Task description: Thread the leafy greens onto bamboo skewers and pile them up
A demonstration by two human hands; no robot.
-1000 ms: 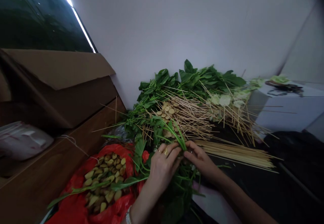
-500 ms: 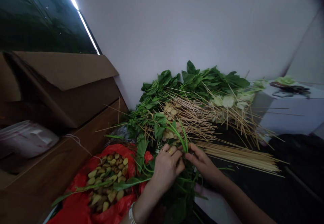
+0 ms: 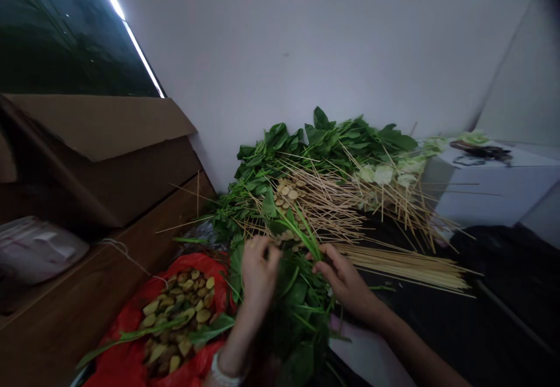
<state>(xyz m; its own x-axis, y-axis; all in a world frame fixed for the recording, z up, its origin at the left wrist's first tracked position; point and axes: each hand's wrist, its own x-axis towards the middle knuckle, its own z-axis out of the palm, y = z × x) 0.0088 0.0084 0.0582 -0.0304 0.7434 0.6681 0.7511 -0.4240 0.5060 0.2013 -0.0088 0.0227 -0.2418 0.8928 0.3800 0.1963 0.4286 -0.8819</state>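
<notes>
My right hand (image 3: 343,276) pinches a small bunch of leafy green stems (image 3: 305,240) between thumb and fingers. To its left, my left hand (image 3: 259,270) is apart from that bunch, its fingers curled together. Motion softens its outline, and I cannot make out what it holds, if anything. Below and between both hands lies a heap of loose leafy greens (image 3: 301,302). Just beyond them are skewered potato slices (image 3: 289,192), with many wooden sticks (image 3: 330,197) pointing right.
A red plastic bag (image 3: 118,337) of cut potato pieces (image 3: 199,299) stands at the left. Bare skewers (image 3: 411,267) lie on a black surface at the right. Skewered cabbage (image 3: 382,174) and greens (image 3: 350,136) are piled along the wall. A cardboard box (image 3: 109,183) sits on the left.
My left hand has come away from the stems and moved left, its fingers curled. My right hand keeps hold of the bunch. The whole view has shifted slightly.
</notes>
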